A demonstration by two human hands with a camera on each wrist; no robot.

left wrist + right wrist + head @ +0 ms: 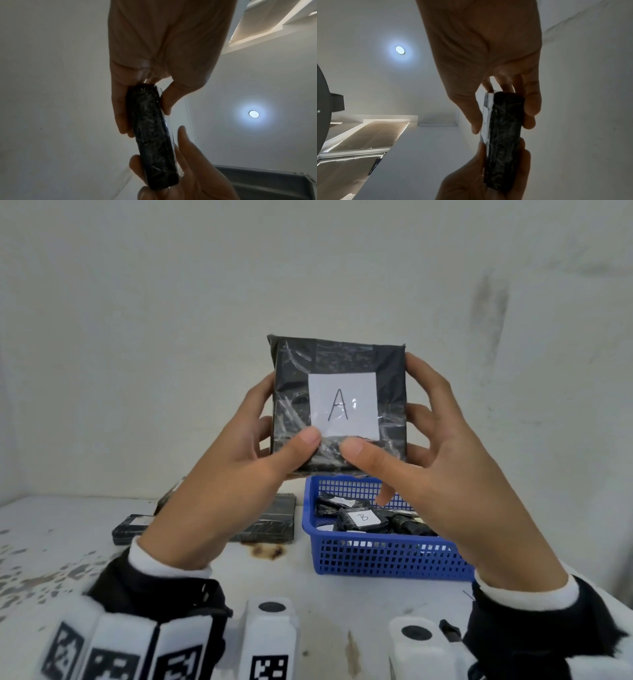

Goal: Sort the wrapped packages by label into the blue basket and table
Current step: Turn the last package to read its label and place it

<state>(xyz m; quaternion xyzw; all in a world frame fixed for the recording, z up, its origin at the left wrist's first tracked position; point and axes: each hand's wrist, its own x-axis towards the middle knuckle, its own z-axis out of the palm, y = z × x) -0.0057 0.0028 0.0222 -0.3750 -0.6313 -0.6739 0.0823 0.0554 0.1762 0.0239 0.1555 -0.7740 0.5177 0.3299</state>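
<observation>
A black wrapped package (337, 361) with a white label reading "A" (343, 405) is held upright in the air above the blue basket (376, 559), label towards me. My left hand (289, 412) grips its left side and my right hand (382, 422) its right side. Both thumbs press the front under the label, and the fingers wrap behind. The left wrist view shows the package's narrow edge (152, 135) pinched by my left hand (144, 113). In the right wrist view my right hand (502, 115) pinches the same package (503, 142).
The basket holds several small black packages, one labelled "B" (363, 518). Flat black packages (274, 518) lie on the white table (308, 594) left of the basket, another (132, 529) further left. A wall stands close behind.
</observation>
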